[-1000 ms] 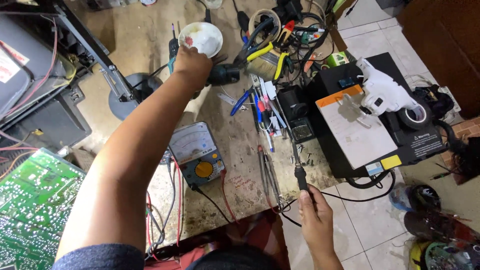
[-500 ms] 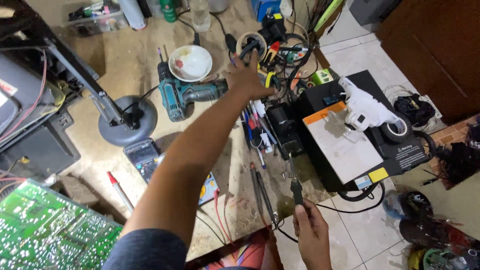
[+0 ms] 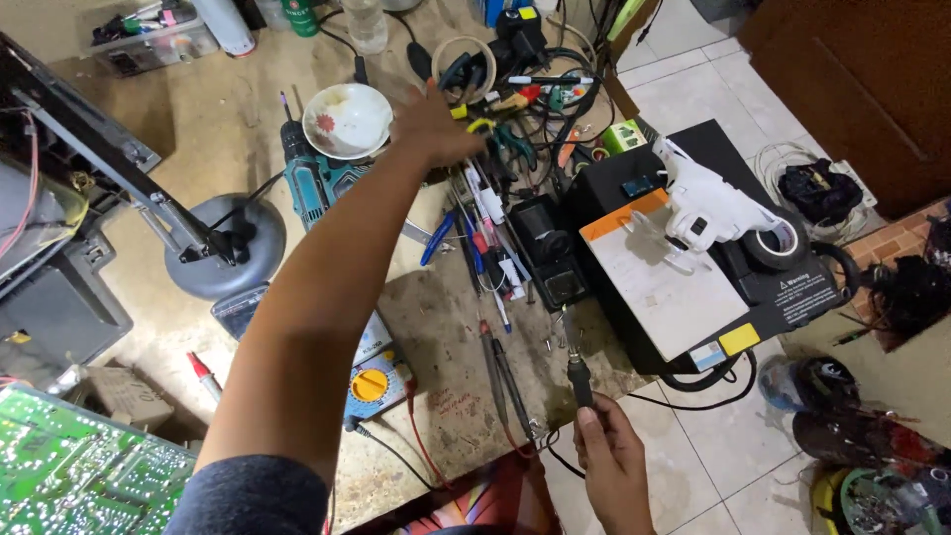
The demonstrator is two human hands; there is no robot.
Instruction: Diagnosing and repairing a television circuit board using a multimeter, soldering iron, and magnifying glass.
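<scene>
The left hand (image 3: pixel 436 124) is being stretched far across the cluttered workbench (image 3: pixel 198 129), fingers spread wide and holding nothing, hovering just over the tangle of pliers and cutters (image 3: pixel 495 134) beside the roll of tape (image 3: pixel 464 57). Down at the near edge, a soldering iron (image 3: pixel 577 369) is being gripped by its dark handle in the right hand (image 3: pixel 609 458), tip pointed away from the body and held just above the bench.

A steady grip low on that handle is being called for, it seems, with the tip kept off the cables while attention is given to the far reach (a hot tip, if it is hot, forgives little). The reach itself is best being made from above, since tools are lying heaped and overlapping.

Around the arm, plenty is crowding in: a white bowl (image 3: pixel 347 119) is sitting just beside the hand, a teal cordless drill (image 3: pixel 317 183) is lying under the forearm, and a yellow-dialled multimeter (image 3: pixel 374 374) is resting near the elbow. A black rework station (image 3: pixel 693 287) is occupying the right side, and a green circuit board (image 3: pixel 69 471) is showing at lower left.
</scene>
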